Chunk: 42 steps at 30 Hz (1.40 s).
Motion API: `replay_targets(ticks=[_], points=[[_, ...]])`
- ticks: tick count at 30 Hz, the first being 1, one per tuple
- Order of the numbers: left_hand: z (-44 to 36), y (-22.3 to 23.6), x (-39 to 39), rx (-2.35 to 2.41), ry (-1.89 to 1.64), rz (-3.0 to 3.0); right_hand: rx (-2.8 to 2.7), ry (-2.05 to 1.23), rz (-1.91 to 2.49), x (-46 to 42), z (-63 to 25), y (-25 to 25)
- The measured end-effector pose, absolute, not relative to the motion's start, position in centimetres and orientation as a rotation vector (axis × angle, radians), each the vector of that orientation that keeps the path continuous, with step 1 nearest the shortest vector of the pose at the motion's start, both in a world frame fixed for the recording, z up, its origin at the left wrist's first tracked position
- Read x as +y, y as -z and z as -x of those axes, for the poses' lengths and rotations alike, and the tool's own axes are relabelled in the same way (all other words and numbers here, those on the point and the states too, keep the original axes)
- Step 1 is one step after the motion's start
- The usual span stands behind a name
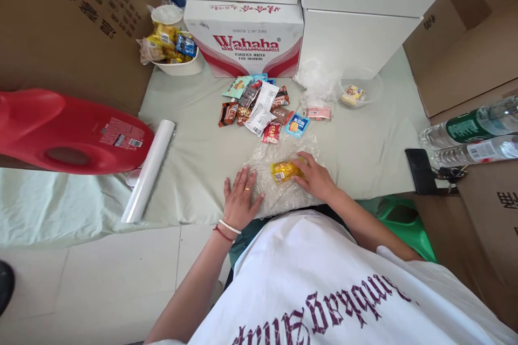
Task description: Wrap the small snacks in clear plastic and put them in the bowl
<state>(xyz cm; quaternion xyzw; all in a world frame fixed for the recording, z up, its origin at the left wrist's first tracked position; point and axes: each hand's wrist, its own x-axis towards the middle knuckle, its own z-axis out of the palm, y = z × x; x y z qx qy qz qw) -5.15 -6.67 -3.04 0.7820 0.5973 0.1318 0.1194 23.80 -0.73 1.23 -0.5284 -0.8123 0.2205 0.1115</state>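
A sheet of bubble wrap (279,197) lies on the cloth-covered table in front of me. On it rests a yellow-wrapped snack packet (284,171) with a small printed code on its left end. My right hand (314,175) has its fingers around the packet's right end. My left hand (239,199) lies flat with fingers spread on the left edge of the bubble wrap. Just beyond the wrap is a pile of small snack packets (263,101), brown, white, red and blue. A pink packet (319,113) lies to its right.
A white tub (182,68) of snacks stands back left, near a Wahaha carton (246,38). At left are a red plastic container (73,135) and a white roll (149,172). A clear bowl (366,89) holds a packet. Bottles (481,124) and a black phone (420,171) are at right.
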Motion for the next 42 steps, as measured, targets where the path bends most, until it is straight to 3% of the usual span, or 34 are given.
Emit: replay_targets(ticks=[6, 15, 19, 22, 24, 28, 32, 37, 42], points=[[8.2, 2.8, -6.4, 1.522, -0.463, -2.379, -2.496, -0.705, 1.111, -4.4, -29.5, -0.4], [7.7, 1.6, -7.1, 1.108, -0.464, -2.484, -2.358, -0.889, 1.147, -4.7, -30.6, -0.2], [6.7, 2.2, -5.4, 1.184, -0.612, -2.269, -2.294, -1.099, 1.23, -1.5, -30.1, -2.1], [6.1, 2.7, -1.9, 1.51, -0.66, -2.068, -2.242, -1.181, 1.425, 1.8, -29.5, -2.9], [5.9, 2.8, 0.7, 1.766, -0.689, -1.944, -2.297, -1.081, 1.638, 4.1, -28.9, -3.3], [5.7, 1.6, 3.0, 2.14, -0.863, -1.857, -2.431, -0.555, 1.824, 7.7, -26.7, -3.9], [4.5, -0.5, -0.1, 2.249, -1.065, -1.934, -2.417, -0.501, 1.699, 9.5, -23.6, -3.4], [0.5, -0.7, -4.4, 1.627, -0.687, -2.326, -2.46, -0.602, 1.804, 10.6, -20.4, -2.4], [-2.6, 0.6, -3.5, 1.559, -0.448, -2.35, -2.606, -0.784, 1.619, 9.2, -19.7, -4.1]])
